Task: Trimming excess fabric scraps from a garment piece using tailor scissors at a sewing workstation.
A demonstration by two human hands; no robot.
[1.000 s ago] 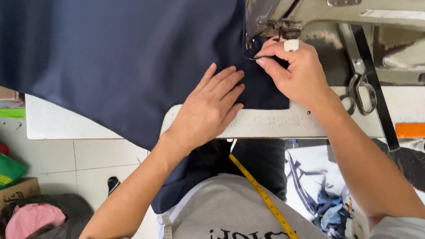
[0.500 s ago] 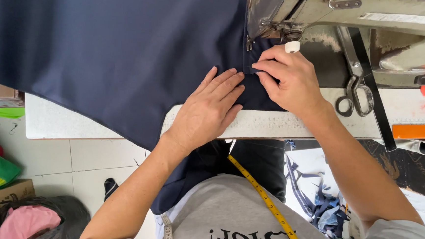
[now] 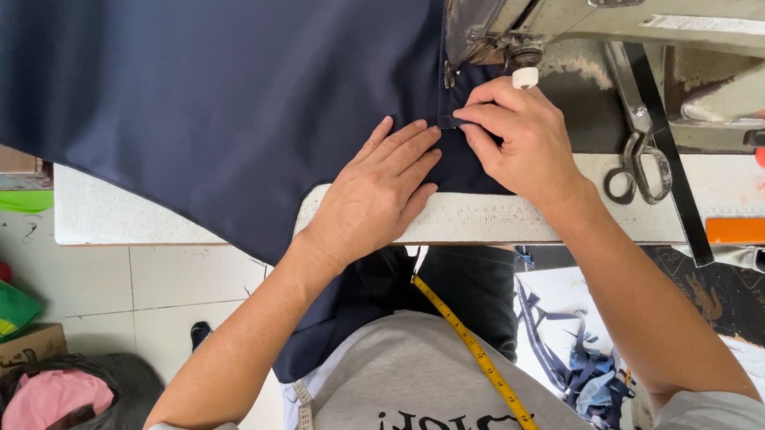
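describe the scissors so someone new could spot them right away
Start at the worn sewing machine at the top right. Below its arm, on the pale table just right of the right hand, lie the scissors. They are grey metal, with two round handle loops nearest the person.
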